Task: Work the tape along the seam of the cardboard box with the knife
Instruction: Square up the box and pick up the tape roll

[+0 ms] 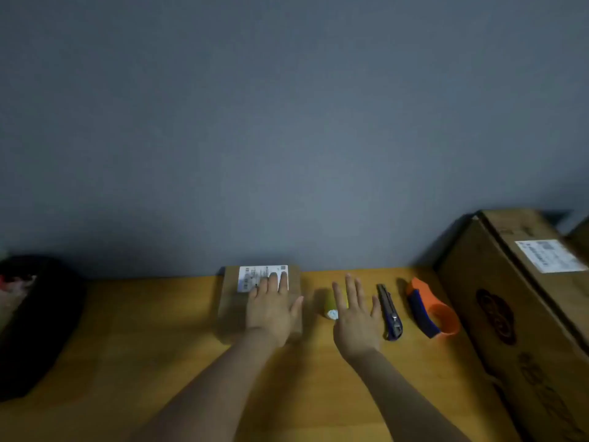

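Observation:
A small brown cardboard box (232, 309) with a white shipping label (251, 277) lies on the wooden table against the wall. My left hand (272, 309) rests flat on its top, fingers reaching over the label. My right hand (355, 317) hovers open with fingers spread, just right of the box. A blue utility knife (390, 311) lies on the table right beside my right hand, untouched. A yellow-green cylinder with a white end (330, 307) sits partly hidden under my right hand's fingers.
An orange and blue tape dispenser (432, 309) lies right of the knife. A large cardboard box (497, 298) with a label stands at the right edge. A dark bag (38, 317) sits at the far left. A grey wall backs the table (127, 346).

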